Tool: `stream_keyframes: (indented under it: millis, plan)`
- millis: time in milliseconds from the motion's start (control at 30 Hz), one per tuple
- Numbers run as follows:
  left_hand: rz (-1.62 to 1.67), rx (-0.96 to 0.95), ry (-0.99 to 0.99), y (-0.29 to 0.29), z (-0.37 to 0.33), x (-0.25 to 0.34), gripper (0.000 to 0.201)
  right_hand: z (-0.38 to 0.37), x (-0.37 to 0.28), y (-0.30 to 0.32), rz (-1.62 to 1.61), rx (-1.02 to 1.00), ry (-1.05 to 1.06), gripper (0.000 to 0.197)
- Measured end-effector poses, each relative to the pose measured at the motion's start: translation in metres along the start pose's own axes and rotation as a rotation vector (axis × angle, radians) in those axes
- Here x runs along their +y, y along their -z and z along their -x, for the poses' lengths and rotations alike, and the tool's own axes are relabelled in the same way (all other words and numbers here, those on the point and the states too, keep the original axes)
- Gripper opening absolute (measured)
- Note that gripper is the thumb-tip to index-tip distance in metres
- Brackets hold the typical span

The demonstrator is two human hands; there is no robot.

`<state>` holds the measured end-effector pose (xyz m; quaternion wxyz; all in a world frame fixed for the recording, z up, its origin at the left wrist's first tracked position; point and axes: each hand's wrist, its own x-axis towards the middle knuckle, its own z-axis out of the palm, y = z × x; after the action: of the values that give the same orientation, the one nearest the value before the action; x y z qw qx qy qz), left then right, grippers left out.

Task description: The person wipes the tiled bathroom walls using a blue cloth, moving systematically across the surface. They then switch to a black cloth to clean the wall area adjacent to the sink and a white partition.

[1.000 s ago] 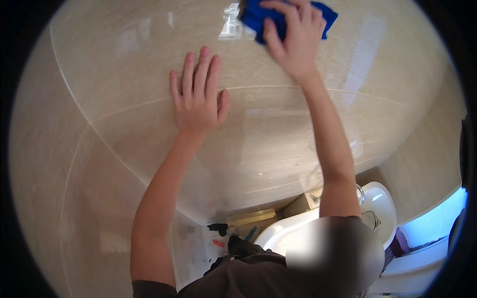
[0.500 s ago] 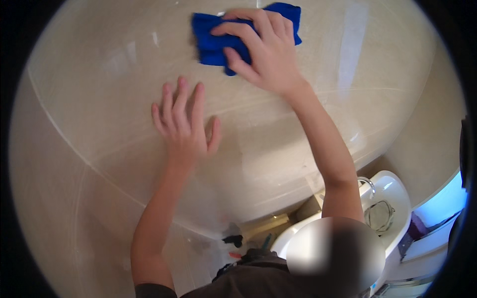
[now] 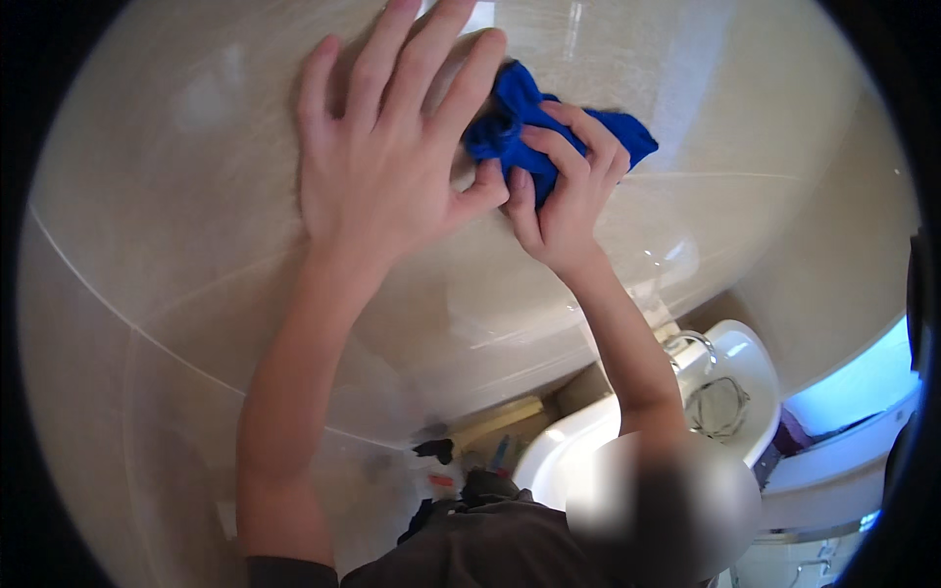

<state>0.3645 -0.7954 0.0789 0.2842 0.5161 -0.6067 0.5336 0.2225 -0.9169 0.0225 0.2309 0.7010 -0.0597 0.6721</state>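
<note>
A crumpled blue cloth (image 3: pixel 622 132) is pressed against a glossy beige tiled wall (image 3: pixel 216 225). My right hand (image 3: pixel 573 191) grips it with fingers curled over it and the thumb at its lower edge. Beside it, to the left, my left hand (image 3: pixel 382 176) is spread out with the fingers apart, its thumb close to the cloth and to my right thumb. It holds nothing. Whether its palm touches the tiles I cannot tell.
Below my right arm stands a white basin or tub (image 3: pixel 755 382) with a curved metal tap (image 3: pixel 696 338) and a clear round object (image 3: pixel 718 407) inside. Small dark and red items lie on a ledge (image 3: pixel 490 431) to its left. Bright blue light shows at the far right.
My right hand has moved down and slightly right with the cloth, which is now more bunched up. My left hand has moved up, and appears larger, beside the cloth.
</note>
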Motion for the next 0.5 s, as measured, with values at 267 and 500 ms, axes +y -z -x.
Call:
stream_keyframes:
  millis: [267, 500]
  plan:
    - [-0.167, 0.035, 0.019, -0.033, 0.008, -0.005, 0.058, -0.058, 0.076, 0.026, 0.188, -0.114, 0.330, 0.036]
    - [-0.082, 0.180, -0.057, -0.013, -0.005, 0.003, 0.056, -0.088, 0.067, 0.010, 0.141, 0.117, 0.165, 0.035]
